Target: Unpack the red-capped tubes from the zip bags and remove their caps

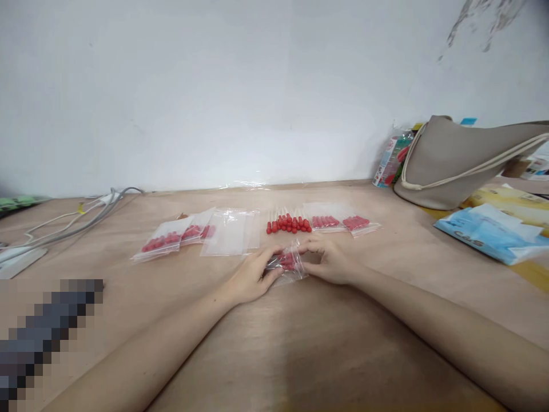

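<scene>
Bag (293, 268), clear, is held at the centre of the work area, low over the table (240, 360); red pieces show inside. Clock positions are read from it.

Head view, hands: the left hand (252, 278) stands at 9 o'clock, fingers and thumb closed on the film. The right hand (331, 262) stands at 3 o'clock, fingers curved, fingertips and thumb at the film's edge with a gap between them; whether they pinch it cannot be told.

Head view, surroundings: red-headed sticks (291, 223) lie in a group at 12 o'clock, just beyond the hands. Flat bags (229, 232) overlap near 10 o'clock. Filled bags (162, 242) lie in a row past these, towards 9 o'clock; two filled packets (326, 221) lie between 1 and 2 o'clock. Well apart are a tote (454, 163) at 2 o'clock, a blue pack (480, 232) near 3 and cables (92, 216) between 9 and 10.
</scene>
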`<control>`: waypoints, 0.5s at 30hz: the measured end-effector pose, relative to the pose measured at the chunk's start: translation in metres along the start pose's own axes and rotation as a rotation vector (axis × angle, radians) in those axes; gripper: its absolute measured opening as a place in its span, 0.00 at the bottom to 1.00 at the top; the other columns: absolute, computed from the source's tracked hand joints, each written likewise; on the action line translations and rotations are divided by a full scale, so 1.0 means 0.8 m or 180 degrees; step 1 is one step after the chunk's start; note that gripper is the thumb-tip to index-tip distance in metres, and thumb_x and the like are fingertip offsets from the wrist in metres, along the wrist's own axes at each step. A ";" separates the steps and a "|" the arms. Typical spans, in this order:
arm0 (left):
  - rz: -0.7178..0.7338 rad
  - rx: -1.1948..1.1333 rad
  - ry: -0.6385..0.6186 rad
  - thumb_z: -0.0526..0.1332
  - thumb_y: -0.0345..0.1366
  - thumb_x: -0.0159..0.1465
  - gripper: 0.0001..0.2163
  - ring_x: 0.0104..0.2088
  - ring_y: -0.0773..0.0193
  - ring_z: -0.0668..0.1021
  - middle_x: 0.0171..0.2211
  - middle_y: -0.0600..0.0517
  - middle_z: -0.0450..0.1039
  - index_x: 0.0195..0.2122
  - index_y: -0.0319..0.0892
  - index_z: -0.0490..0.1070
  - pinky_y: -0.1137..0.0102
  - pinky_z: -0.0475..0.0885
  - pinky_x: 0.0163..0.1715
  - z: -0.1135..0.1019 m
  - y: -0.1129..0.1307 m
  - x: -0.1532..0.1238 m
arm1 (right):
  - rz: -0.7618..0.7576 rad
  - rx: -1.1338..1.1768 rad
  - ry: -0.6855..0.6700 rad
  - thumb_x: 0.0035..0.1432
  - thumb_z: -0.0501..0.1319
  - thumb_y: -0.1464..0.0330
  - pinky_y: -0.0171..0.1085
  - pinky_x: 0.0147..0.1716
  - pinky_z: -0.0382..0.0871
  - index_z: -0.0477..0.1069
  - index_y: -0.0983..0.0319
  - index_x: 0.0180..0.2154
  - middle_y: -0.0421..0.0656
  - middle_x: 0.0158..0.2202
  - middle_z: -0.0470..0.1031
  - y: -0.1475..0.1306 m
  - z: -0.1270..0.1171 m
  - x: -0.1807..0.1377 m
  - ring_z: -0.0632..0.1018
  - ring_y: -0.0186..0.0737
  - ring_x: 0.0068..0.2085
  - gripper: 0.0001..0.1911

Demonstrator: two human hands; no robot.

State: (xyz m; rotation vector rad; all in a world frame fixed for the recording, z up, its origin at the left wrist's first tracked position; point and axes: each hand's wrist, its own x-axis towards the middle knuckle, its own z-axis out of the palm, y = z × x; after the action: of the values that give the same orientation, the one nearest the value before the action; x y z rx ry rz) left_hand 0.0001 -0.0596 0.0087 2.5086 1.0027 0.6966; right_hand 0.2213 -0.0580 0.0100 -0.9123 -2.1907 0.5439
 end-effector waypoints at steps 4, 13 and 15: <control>0.0020 -0.0008 -0.0020 0.52 0.35 0.63 0.17 0.46 0.59 0.71 0.48 0.47 0.68 0.54 0.43 0.56 0.63 0.67 0.46 0.001 -0.001 0.001 | 0.0202 -0.0073 -0.0349 0.49 0.63 0.65 0.38 0.40 0.64 0.72 0.61 0.40 0.44 0.37 0.71 -0.003 0.003 0.011 0.70 0.40 0.40 0.14; 0.0076 -0.0051 -0.0009 0.54 0.36 0.61 0.19 0.48 0.59 0.70 0.49 0.47 0.66 0.54 0.43 0.56 0.62 0.66 0.48 0.001 -0.001 0.001 | 0.0595 -0.0111 -0.0433 0.44 0.64 0.68 0.34 0.29 0.63 0.66 0.63 0.34 0.41 0.32 0.69 -0.002 0.006 0.015 0.69 0.35 0.31 0.13; 0.0062 -0.0071 -0.0034 0.54 0.36 0.61 0.19 0.49 0.58 0.69 0.50 0.46 0.65 0.54 0.43 0.56 0.61 0.65 0.49 0.000 0.001 0.001 | 0.0670 0.0236 -0.0447 0.43 0.64 0.70 0.32 0.27 0.62 0.64 0.62 0.35 0.39 0.31 0.68 0.000 0.008 0.014 0.68 0.32 0.29 0.15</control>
State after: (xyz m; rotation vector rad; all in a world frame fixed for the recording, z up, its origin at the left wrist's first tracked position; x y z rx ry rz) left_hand 0.0012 -0.0597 0.0091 2.5034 0.9628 0.6955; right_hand 0.2111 -0.0505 0.0107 -1.1011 -2.1944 0.8062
